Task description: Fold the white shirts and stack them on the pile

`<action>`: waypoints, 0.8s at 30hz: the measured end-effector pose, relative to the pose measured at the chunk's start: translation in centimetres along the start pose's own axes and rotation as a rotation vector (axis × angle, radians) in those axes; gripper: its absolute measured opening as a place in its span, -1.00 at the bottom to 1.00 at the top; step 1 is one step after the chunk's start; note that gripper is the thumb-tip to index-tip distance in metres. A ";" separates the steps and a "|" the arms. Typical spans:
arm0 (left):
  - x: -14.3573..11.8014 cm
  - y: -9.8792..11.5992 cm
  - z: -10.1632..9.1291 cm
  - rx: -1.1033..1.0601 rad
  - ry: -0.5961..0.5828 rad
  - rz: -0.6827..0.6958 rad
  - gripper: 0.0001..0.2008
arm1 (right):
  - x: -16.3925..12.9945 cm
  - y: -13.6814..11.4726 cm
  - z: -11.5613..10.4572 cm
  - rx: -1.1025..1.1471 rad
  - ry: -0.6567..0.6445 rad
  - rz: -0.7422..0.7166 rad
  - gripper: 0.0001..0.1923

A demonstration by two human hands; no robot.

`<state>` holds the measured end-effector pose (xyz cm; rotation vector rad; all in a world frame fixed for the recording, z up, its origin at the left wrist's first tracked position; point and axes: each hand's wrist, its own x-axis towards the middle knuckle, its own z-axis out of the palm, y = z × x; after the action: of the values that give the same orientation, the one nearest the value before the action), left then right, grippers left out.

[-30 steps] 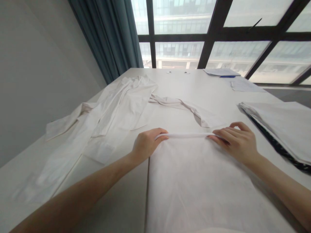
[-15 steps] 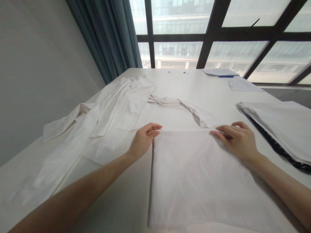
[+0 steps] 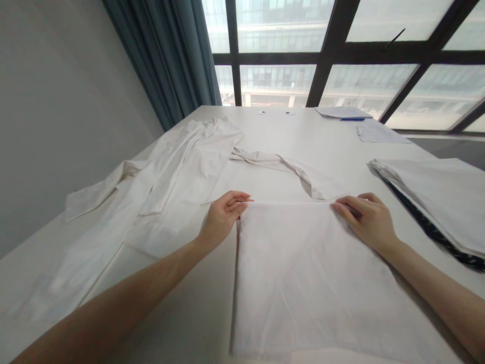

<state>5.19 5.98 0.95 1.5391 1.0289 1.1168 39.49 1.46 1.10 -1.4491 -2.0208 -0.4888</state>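
A white piece of cloth lies flat in front of me, its far edge running straight between my hands. My left hand pinches the far left corner of this cloth between thumb and fingers. On the right, my right hand grips the same far edge, fingertips closed on the fabric. A narrow, crumpled strip of white cloth extends beyond that edge, one end close to my right hand. Left of my left hand, a rumpled white garment with sleeve-like parts is spread over the table.
The white table reaches to the window. Folded white cloth rests over dark patterned fabric at the right. Papers and a blue pen lie at the far right. A blue curtain hangs at the back left.
Very little differs. Both hands keep their hold on the far edge of the cloth, and my right hand has shifted slightly to the right.
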 end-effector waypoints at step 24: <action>-0.3 0.7 0.2 -0.082 0.040 -0.076 -0.79 | -0.6 0.5 0.5 0.070 -0.086 0.136 -0.65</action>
<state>5.36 5.52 1.55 1.4064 1.0473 1.1267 39.97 1.54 0.32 -1.5756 -1.9681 -0.3009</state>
